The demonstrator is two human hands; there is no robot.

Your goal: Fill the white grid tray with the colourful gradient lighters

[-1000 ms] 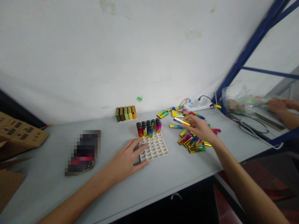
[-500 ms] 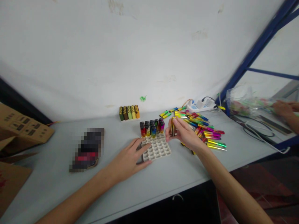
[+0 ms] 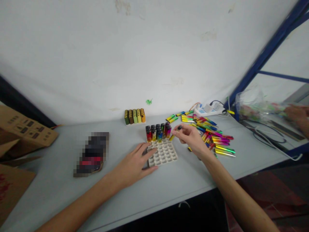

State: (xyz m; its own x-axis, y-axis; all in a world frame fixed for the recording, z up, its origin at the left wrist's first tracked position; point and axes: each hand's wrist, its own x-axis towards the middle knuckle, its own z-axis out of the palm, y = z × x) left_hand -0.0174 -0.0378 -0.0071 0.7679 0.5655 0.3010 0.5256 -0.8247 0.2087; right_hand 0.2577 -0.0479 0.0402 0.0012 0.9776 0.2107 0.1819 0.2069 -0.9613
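Note:
My left hand [image 3: 138, 163] lies with spread fingers on the left side of a white tray [image 3: 166, 154] with rows of cells. Colourful lighters with black tops [image 3: 159, 134] stand upright in the tray's back rows. Just right of them, my right hand [image 3: 189, 137] pinches a gold lighter [image 3: 172, 137], tilted, its black top near the thumb. Beside and behind that hand lies a loose pile of shiny, multicoloured lighters [image 3: 217, 140].
A block of upright lighters [image 3: 134, 117] stands by the wall. A power strip [image 3: 209, 110] with cables lies behind the pile. Cardboard boxes [image 3: 29, 129] and a blurred dark item [image 3: 93, 154] are on the left. Another person's hand [image 3: 298, 114] is at the far right, near plastic bags [image 3: 253, 104].
The lighter in my right hand has gone from upright to tilted, with its black top now showing, and the fingers have changed their hold. My left hand stays on the tray.

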